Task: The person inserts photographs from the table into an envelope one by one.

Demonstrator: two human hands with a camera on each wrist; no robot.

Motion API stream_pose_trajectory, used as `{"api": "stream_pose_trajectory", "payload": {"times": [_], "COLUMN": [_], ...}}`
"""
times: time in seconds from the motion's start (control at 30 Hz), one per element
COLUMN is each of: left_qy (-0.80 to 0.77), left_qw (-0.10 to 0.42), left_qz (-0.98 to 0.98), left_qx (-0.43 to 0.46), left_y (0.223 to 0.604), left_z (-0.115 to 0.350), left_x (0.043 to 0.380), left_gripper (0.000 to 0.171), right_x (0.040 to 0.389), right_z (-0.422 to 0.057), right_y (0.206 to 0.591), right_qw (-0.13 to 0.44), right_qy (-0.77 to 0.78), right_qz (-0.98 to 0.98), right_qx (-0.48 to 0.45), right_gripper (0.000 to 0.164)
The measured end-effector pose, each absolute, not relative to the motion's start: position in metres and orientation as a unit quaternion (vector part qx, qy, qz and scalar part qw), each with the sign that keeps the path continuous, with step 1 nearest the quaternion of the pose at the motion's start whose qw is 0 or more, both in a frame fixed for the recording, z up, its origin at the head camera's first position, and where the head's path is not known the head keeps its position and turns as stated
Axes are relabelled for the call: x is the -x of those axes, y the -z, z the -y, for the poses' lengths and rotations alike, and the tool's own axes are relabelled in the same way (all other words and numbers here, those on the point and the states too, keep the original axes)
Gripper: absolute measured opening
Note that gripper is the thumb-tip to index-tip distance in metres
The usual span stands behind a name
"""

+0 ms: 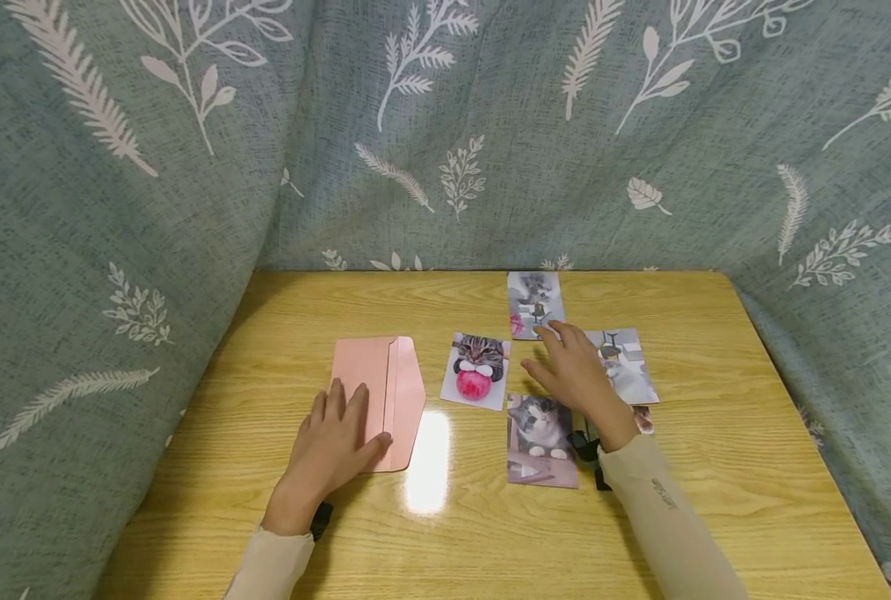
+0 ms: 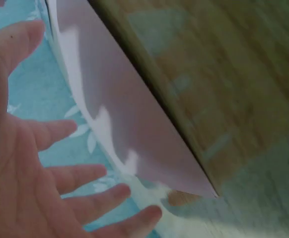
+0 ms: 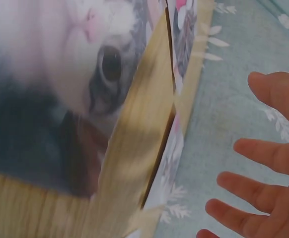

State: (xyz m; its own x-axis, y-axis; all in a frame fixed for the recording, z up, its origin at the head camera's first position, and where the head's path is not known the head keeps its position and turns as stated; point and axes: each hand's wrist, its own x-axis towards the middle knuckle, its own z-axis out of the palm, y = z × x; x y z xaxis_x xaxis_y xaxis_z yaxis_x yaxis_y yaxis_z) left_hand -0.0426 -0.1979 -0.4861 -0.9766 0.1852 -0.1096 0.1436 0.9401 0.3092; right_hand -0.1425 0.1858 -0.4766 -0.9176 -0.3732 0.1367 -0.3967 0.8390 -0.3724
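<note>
A pink envelope [image 1: 407,375] lies on the table with its pointed flap spread to the right. Over its lower left part is my left hand [image 1: 332,442], fingers spread; whether it touches the paper I cannot tell. My right hand [image 1: 576,371] hovers among several cat photos, its fingers loosely bent and holding nothing. Around it lie a photo at the back [image 1: 535,292], a tilted photo [image 1: 633,371] to the right and a grey-and-white cat photo [image 1: 538,450] nearer. Another photo [image 1: 643,419] is mostly hidden beneath the right wrist.
Between the envelope and the right hand lies a photo of a tabby with a pink ball [image 1: 478,383]. A leaf-patterned green curtain [image 1: 445,167] hangs behind and beside the wooden table [image 1: 265,375]. Light glares off the tabletop beside the envelope.
</note>
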Motion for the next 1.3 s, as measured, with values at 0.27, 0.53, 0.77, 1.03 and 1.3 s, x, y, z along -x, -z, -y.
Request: {"api": "stream_pose_trajectory", "payload": {"times": [0.27, 0.53, 0.77, 1.03, 1.3], "left_qy": [-0.158, -0.186, -0.198, -0.192, -0.188], "left_qw": [0.087, 0.103, 0.113, 0.111, 0.112], "left_qz": [-0.979, -0.972, -0.967, -0.968, -0.97], "left_qx": [-0.093, -0.096, -0.111, -0.116, -0.111], "left_y": [0.492, 0.491, 0.489, 0.49, 0.49], "left_z": [0.201, 0.206, 0.21, 0.211, 0.21], "left_x": [0.04, 0.036, 0.035, 0.033, 0.033], "left_gripper": [0.093, 0.107, 0.112, 0.113, 0.111], "right_x": [0.155, 0.164, 0.165, 0.163, 0.164], "right_z": [-0.168, -0.153, -0.149, -0.148, -0.149], "right_y": [0.483, 0.487, 0.493, 0.499, 0.502], "right_qw": [-0.026, -0.064, -0.076, -0.085, -0.067], "right_qy": [-0.198, -0.164, -0.148, -0.139, -0.162], "right_qz": [0.96, 0.968, 0.97, 0.971, 0.97], "right_qx": [-0.194, -0.178, -0.179, -0.173, -0.171], "right_gripper": [0.06, 0.061, 0.064, 0.068, 0.065]}}
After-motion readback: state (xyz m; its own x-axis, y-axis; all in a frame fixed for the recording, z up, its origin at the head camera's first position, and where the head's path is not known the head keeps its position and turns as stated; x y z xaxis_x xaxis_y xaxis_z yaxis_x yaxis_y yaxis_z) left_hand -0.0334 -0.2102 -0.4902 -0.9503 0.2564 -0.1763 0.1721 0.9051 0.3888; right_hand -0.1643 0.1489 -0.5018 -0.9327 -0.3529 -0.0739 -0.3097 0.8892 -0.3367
